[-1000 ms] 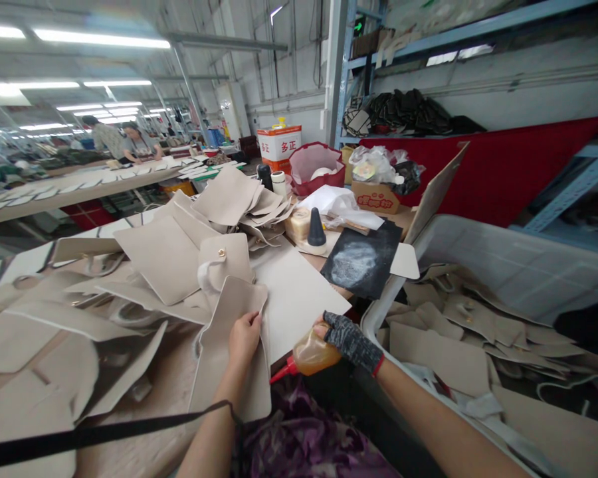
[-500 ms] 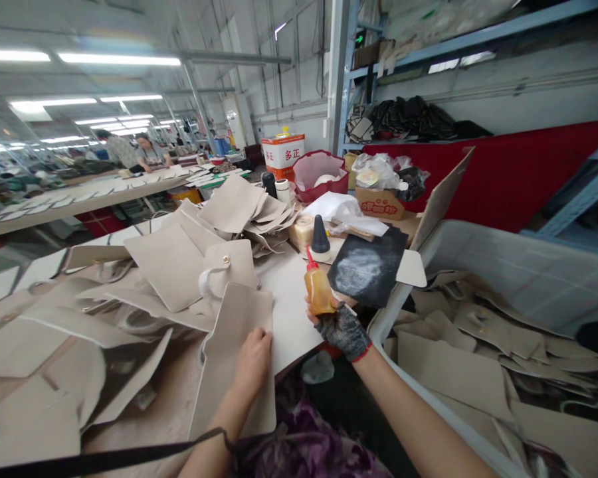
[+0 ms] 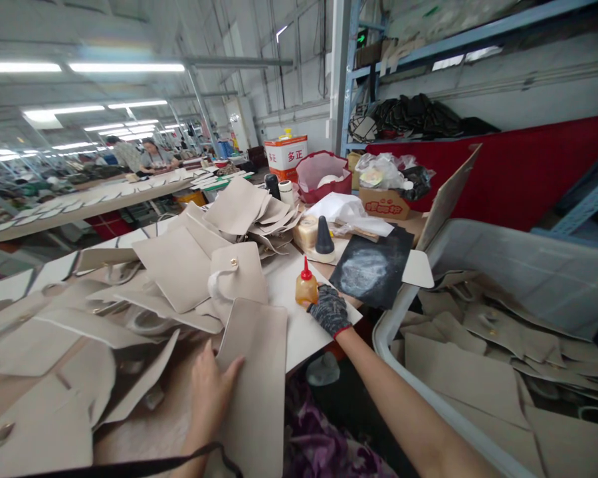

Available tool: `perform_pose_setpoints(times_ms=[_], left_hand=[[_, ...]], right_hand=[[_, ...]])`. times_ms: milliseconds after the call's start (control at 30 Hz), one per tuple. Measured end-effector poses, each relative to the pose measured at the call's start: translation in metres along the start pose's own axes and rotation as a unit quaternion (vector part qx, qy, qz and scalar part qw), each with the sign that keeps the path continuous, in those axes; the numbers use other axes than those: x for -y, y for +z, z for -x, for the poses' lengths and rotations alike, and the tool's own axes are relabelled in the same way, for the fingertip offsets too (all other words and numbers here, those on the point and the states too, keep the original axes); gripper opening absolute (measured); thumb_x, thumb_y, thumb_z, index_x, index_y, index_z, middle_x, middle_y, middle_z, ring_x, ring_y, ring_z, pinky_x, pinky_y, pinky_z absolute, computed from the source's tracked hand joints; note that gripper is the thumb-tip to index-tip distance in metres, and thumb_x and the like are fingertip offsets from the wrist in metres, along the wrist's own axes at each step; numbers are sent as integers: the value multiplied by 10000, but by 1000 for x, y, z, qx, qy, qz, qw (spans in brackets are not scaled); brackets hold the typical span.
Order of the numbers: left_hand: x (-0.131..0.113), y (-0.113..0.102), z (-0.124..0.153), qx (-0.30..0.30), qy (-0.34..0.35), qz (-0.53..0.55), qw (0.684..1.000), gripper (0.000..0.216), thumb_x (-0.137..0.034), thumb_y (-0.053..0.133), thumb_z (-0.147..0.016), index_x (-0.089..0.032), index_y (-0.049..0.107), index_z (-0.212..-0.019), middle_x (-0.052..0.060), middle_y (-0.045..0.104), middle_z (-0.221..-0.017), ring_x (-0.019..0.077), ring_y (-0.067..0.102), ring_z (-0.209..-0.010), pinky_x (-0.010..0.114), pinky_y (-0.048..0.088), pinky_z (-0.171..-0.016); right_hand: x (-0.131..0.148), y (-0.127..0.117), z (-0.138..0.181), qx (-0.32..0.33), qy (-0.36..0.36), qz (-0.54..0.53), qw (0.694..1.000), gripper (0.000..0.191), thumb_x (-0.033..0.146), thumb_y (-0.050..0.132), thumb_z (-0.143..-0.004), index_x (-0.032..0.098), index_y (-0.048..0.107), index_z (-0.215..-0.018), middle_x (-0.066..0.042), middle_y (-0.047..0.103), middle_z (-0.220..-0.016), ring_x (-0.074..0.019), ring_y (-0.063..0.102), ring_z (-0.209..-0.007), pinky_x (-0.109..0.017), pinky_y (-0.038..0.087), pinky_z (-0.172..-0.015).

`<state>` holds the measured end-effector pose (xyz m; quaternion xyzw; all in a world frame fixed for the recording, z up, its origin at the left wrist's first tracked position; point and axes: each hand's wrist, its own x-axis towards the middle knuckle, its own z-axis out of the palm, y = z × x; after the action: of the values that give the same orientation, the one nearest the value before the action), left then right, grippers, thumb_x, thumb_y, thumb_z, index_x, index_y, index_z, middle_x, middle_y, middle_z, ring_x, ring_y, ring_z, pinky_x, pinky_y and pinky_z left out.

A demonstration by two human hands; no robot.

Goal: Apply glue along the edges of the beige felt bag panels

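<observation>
In my right hand, which wears a grey fingerless glove with a red cuff, is a squeeze bottle of amber liquid with a red nozzle cap. The bottle stands upright at the white sheet on the table. A beige bag panel lies in front of me. My left hand is at its left edge, thumb and fingers apart, touching the panel. Behind it sits a beige panel with a handle and gold stud.
Beige panels are heaped on the left. A black cone on a spool and a dark sheet with white smears lie beyond my right hand. On the right stands a grey bin of panels. Two people work far back.
The bottle has come down from a raised tilt to upright at the sheet. My left hand has moved from the panel's right side to its left edge, and its fingers have opened.
</observation>
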<state>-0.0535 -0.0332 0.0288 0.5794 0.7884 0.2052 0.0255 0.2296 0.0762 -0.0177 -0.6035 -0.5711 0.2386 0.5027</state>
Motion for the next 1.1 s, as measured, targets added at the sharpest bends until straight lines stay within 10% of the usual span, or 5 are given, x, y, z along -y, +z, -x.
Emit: perform_pose_setpoints(times_ms=[200, 333, 500, 733, 1100], left_hand=[[3, -10, 9, 67, -50, 198, 977, 538, -575, 512, -670, -157, 673, -967, 118, 734, -947, 327, 672, -933, 376, 535, -813], [1, -22, 23, 62, -118, 311, 941, 544, -612, 626, -590, -192, 685, -931, 53, 747, -799, 283, 700, -803, 320, 562, -674], [5, -32, 40, 45, -177, 412, 893, 598, -615, 651, -619, -194, 651, -1043, 57, 760, -882, 264, 715, -796, 322, 586, -661], [-8, -42, 64, -42, -119, 304, 944, 565, -608, 574, -612, -223, 665, -1016, 65, 712, -1099, 308, 633, -1077, 405, 483, -991], [7, -32, 88, -49, -72, 303, 949, 491, -611, 581, -702, -260, 661, -1036, 45, 688, -1160, 308, 598, -1135, 430, 462, -1040]], right_hand=[[10, 4, 99, -5, -80, 10, 997, 358, 386, 495, -916, 158, 615, -1166, -170, 637, -1182, -287, 582, -1138, -468, 414, -1051], [29, 24, 144, 63, 15, -77, 995, 319, 384, 543, -859, 192, 654, -1088, -125, 701, -961, -261, 668, -819, -422, 554, -821], [70, 28, 144, 102, 26, -167, 980, 321, 295, 604, -745, 207, 636, -1052, -40, 649, -803, -209, 629, -708, -345, 550, -705], [100, 30, 141, 66, -20, -166, 984, 168, 263, 537, -811, 238, 609, -961, -49, 660, -860, -206, 648, -801, -340, 551, -766], [116, 22, 115, 76, -132, -6, 988, 369, 370, 408, -963, 193, 657, -1170, -164, 673, -1131, -338, 650, -1033, -505, 539, -907]])
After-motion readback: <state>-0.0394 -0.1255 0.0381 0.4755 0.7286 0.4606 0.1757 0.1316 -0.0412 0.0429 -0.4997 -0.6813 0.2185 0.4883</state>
